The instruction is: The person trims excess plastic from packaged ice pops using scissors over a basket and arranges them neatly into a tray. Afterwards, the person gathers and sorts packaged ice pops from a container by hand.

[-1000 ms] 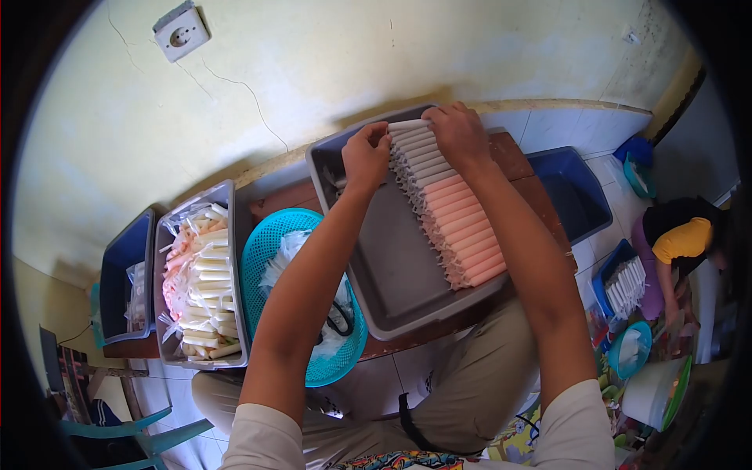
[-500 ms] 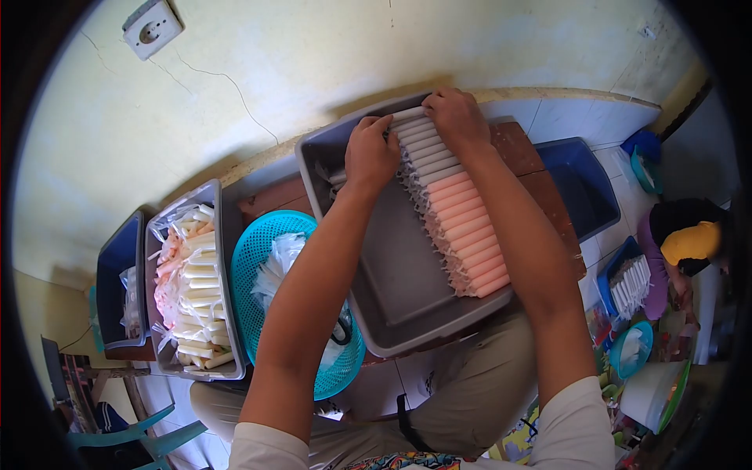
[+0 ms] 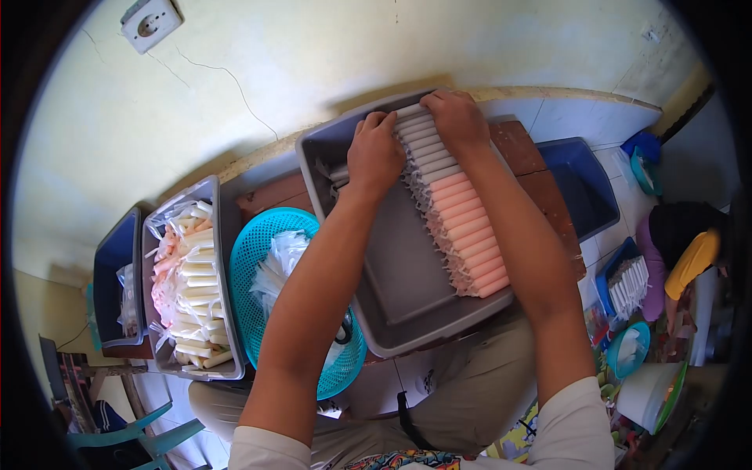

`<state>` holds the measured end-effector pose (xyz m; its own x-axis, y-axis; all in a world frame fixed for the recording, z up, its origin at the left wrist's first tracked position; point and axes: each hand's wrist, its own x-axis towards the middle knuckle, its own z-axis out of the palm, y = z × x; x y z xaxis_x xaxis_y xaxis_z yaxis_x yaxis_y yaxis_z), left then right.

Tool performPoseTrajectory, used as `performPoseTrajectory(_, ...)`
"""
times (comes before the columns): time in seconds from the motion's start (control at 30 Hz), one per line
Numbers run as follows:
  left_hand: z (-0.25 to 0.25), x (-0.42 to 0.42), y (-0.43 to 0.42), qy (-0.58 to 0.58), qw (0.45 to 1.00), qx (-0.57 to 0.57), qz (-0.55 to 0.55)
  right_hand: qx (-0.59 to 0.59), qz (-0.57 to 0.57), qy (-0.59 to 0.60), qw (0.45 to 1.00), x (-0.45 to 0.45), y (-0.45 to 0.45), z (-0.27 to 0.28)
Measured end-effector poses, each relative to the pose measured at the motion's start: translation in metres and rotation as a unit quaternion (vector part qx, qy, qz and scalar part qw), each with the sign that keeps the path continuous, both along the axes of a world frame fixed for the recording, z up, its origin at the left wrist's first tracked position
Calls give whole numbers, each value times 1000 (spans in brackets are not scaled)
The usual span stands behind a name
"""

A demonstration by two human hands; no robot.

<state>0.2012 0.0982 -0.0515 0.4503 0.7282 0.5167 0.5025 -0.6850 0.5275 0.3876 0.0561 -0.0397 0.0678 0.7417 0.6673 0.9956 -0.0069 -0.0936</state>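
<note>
Yellow sleeve (image 3: 692, 265) dropped; left hand (image 3: 376, 153) and right hand (image 3: 456, 121) pinch opposite ends of a grey tube (image 3: 410, 110).

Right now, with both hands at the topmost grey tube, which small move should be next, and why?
Probably press the topmost grey tube gently against the grey row: the left hand is at one end, the right hand covers the other, and it lies roughly parallel to that row.

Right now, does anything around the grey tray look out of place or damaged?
Two things. What look like grey tubes lie at the tray's left side, beside the left wrist, apart from the neat row by the right hand. A thin crack also marks the wall near the socket.
</note>
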Motion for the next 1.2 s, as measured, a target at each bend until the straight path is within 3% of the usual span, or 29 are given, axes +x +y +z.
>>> performPoseTrajectory(0.53,4,-7,1,79,996,-38,6,-54,3,35,998,6,7,2)
performPoseTrajectory(0.93,5,-8,4,12,1000,-15,-7,8,39,16,999,6,2,1)
performPoseTrajectory(1.2,5,-9,3,45,999,-15,-7,-19,23,32,999,3,3,0)
